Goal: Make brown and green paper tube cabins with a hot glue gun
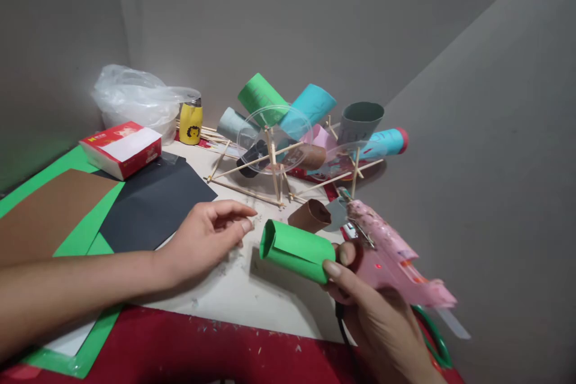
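Observation:
My right hand [369,306] grips a pink hot glue gun [387,252], and its thumb presses the end of a rolled green paper tube [294,249] held just above the table. Close to the tube's left end rests my left hand [204,237], curled loosely, holding nothing; its fingertips are a little apart from the tube. Just behind the tube lies a brown paper tube [310,215]. Further back stands a wheel of wooden sticks [274,168] with a clear plastic disc and several coloured paper tubes fixed around it.
Black [153,201], brown [45,213] and green [85,231] paper sheets lie at the left. A red-and-white box [121,149], a yellow bottle [191,123] and a clear plastic bag [135,99] sit at the back left. Green-handled scissors [434,336] lie under the glue gun. Grey walls close the corner.

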Motion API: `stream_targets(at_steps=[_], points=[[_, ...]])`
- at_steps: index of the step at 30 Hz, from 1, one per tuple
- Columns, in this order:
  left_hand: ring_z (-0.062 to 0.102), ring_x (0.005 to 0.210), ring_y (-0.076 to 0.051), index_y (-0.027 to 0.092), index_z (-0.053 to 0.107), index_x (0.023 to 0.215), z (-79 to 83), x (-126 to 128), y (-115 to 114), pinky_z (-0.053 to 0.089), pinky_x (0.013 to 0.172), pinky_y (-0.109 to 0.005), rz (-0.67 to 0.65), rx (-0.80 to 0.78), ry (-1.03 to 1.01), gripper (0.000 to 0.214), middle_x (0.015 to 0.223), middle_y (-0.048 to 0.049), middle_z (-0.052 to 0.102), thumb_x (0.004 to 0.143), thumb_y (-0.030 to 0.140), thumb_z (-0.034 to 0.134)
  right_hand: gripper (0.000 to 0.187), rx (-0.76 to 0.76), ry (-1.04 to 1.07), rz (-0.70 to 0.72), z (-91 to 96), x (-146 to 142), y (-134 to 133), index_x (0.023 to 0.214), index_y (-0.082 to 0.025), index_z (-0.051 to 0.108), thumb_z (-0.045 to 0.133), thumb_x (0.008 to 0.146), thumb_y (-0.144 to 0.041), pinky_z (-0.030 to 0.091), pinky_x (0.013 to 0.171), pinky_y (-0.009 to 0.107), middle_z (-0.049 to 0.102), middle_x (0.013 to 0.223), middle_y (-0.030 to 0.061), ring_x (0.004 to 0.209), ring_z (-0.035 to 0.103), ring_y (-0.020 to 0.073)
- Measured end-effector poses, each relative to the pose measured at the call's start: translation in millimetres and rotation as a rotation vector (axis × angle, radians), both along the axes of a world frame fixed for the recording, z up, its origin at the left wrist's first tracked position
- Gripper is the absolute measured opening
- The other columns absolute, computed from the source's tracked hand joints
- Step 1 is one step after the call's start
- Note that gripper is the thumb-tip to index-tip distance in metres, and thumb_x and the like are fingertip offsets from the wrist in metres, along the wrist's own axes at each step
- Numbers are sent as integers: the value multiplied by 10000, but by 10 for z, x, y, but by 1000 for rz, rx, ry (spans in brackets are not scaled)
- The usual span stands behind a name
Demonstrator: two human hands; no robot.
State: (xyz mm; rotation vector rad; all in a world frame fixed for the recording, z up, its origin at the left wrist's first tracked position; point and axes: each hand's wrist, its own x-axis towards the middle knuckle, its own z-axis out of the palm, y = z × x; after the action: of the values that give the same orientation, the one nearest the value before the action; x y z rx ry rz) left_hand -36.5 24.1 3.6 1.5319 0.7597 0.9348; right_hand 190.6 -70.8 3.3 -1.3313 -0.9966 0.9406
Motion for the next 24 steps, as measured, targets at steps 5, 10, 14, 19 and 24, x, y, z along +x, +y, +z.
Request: stream_targets(at_steps=[5, 10, 14, 19, 24], points=[[537, 1182, -246, 136, 532, 1260, -73, -63, 11, 426, 1003, -394, -142, 907, 122, 426, 1252, -174, 597, 838, 140, 586, 306, -104, 259, 32, 24, -70, -5, 721, -206, 512, 804, 649, -265, 288, 434, 200, 429, 596, -62, 484, 366, 76], [594, 1037, -228, 135, 525, 1243, -95, -73, 9, 478, 905, -355, -225, 1040, 154, 396, 1145, -169, 638, 848, 109, 539, 255, -207, 347, 135, -55, -116, -35, 729, -201, 542, 787, 679, -249, 313, 449, 198, 482, 595, -57, 485, 434, 77], [608, 933, -211, 180, 563, 1207, -76, -87, -2, 488, 831, -329, -154, 1095, 202, 353, 1061, -133, 661, 858, 134, 529, 267, -204, 389, 151, -87, -120, -25, 696, -187, 534, 795, 668, -232, 273, 409, 171, 445, 582, -64, 463, 400, 57], [597, 1006, -220, 225, 587, 1207, -131, -100, 21, 466, 887, -345, -11, 1139, 238, 362, 1125, -120, 649, 850, 167, 575, 253, -252, 441, 103, -113, -62, -19, 779, -200, 572, 795, 660, -213, 293, 405, 170, 467, 614, -61, 468, 415, 57], [626, 991, -248, 261, 675, 1108, -178, -134, 59, 478, 882, -388, -243, 1080, 294, 298, 1081, -113, 695, 849, 169, 561, 247, -242, 381, 170, -106, -98, -46, 742, -187, 551, 785, 678, -236, 280, 414, 171, 477, 541, -64, 441, 417, 57]])
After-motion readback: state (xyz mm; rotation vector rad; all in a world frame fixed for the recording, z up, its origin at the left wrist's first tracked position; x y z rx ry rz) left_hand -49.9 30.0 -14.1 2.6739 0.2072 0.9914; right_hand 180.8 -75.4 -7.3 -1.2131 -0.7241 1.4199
